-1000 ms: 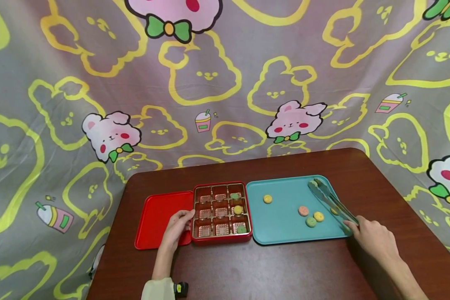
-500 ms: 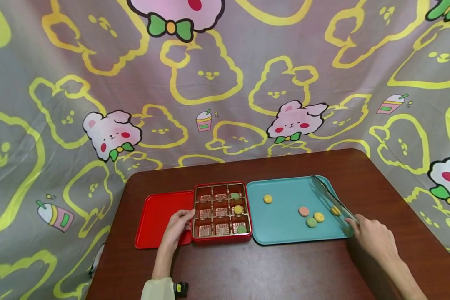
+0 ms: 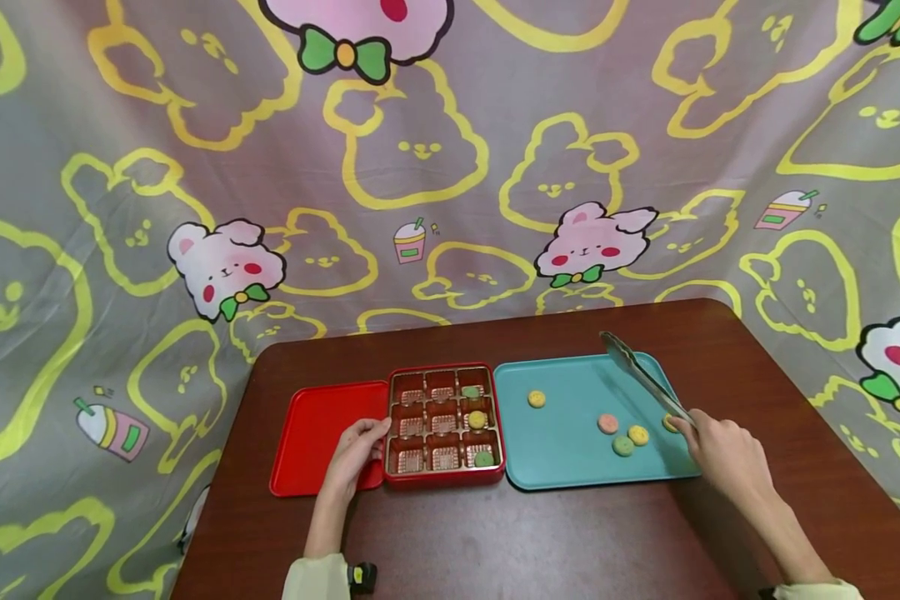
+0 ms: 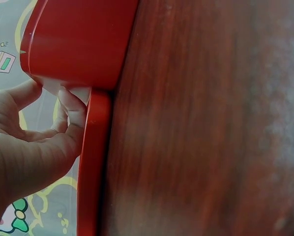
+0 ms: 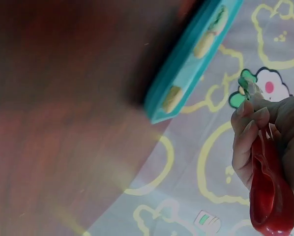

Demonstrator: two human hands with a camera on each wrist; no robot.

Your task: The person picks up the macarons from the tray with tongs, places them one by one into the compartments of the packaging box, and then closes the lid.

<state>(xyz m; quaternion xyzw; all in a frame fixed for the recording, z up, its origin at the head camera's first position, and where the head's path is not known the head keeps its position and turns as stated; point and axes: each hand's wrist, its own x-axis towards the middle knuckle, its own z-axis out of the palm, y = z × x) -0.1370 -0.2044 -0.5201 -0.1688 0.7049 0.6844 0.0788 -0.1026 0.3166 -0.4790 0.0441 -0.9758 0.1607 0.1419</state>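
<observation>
My left hand (image 3: 352, 457) holds the left side of a red box (image 3: 444, 478) divided into small compartments. Its thumb and fingertips meet the box's wall in the left wrist view. Down the box's right column sit a green cookie (image 3: 470, 392), a yellow cookie (image 3: 477, 419) and another green cookie (image 3: 483, 459). Metal tongs (image 3: 648, 382) with a red handle (image 5: 271, 196) are gripped in my right hand (image 3: 733, 457). The tongs' tips are above the far right part of a teal tray (image 3: 562, 454); whether anything is between them cannot be told.
On the tray lie a yellow cookie (image 3: 536, 399), a pink cookie (image 3: 607, 423), and more yellow and green ones near its right side. One yellow cookie is partly hidden by my right hand. A flat red lid (image 3: 311, 433) lies left of the box, on the brown table (image 3: 555, 542).
My right hand has moved left and slightly up with the tongs. Their tips swung left and away, past the tray's far edge in the head view. The left hand and the box have not moved.
</observation>
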